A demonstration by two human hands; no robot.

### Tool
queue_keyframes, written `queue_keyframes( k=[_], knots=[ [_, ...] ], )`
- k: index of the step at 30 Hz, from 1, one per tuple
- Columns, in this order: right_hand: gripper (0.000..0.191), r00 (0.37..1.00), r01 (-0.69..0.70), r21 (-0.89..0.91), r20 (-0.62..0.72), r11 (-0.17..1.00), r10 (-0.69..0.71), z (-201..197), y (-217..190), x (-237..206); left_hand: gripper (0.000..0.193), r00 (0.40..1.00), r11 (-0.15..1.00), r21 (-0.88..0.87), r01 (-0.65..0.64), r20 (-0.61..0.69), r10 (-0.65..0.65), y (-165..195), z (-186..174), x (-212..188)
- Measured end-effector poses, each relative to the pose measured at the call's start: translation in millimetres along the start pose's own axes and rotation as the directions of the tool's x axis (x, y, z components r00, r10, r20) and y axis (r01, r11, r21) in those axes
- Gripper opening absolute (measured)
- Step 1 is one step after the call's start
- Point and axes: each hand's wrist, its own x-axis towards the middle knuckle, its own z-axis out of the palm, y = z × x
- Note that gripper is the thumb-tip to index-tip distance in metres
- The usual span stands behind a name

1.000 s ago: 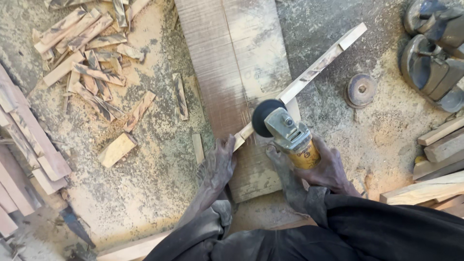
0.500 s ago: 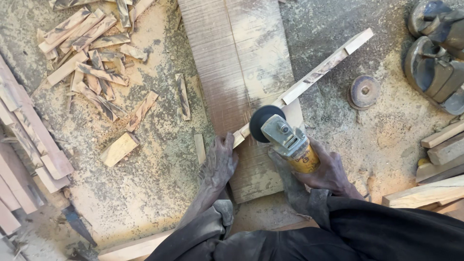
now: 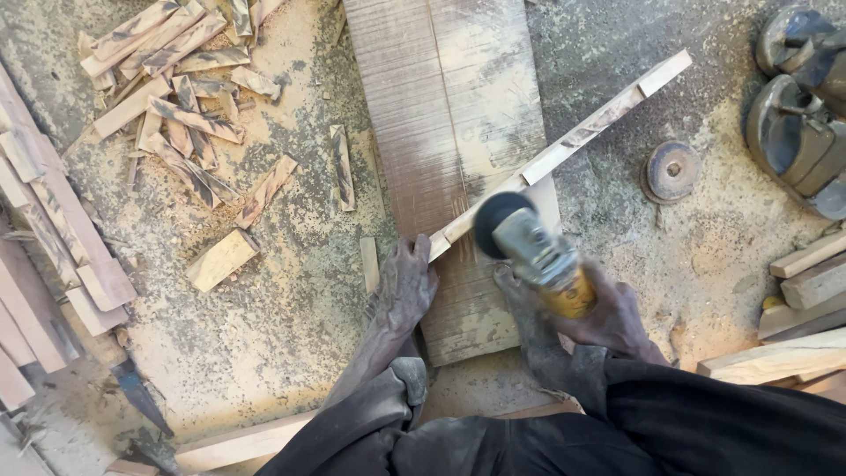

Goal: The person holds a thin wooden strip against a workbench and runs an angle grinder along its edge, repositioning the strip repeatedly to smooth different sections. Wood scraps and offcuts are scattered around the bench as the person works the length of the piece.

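My left hand [image 3: 404, 286] presses down on the near end of a long thin wooden strip [image 3: 582, 141] that lies slantwise across a wide plank [image 3: 441, 97]. My right hand [image 3: 617, 317] grips the yellow handle of an angle grinder [image 3: 538, 256]. The grinder's dark disc [image 3: 500, 220] sits against the strip just right of my left hand. A dusty foot [image 3: 524, 317] rests on the plank beside the grinder.
A heap of short streaked wood offcuts [image 3: 167, 79] lies on the sawdust-covered ground at upper left. Longer slats [image 3: 44, 247] are stacked at the left edge. A spare grinding disc [image 3: 671, 170] lies to the right, with dark tools [image 3: 797, 132] and wood blocks [image 3: 811, 273] beyond.
The grinder has shifted only slightly along the strip. Both hands keep their hold, and the view has drifted a little.
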Motion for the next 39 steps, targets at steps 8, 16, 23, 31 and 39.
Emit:
queue_keyframes(
  k=[8,16,23,31,39],
  knots=[
    [0.092,0.979,-0.166,-0.097,0.105,0.981,0.176,-2,-2,4,0.037,0.996,0.998,0.045,-0.052,-0.073,0.055,-2,5,-1],
    [0.095,0.983,-0.162,-0.104,0.074,0.981,0.17,-9,-15,7,0.034,0.999,0.998,0.059,-0.013,-0.04,0.015,1,4,1],
    [0.097,0.946,-0.251,-0.146,0.171,0.957,0.274,-10,-22,22,0.035,0.995,0.995,0.087,-0.055,-0.082,0.062,-3,12,0],
    [0.093,0.965,-0.2,-0.119,0.148,0.972,0.217,-17,-20,8,0.036,0.998,0.997,0.075,-0.032,-0.052,0.036,-2,13,-1],
    [0.095,0.952,-0.228,-0.159,0.171,0.961,0.254,-14,-27,26,0.032,0.997,0.995,0.093,-0.031,-0.064,0.037,-5,17,0]
  ],
)
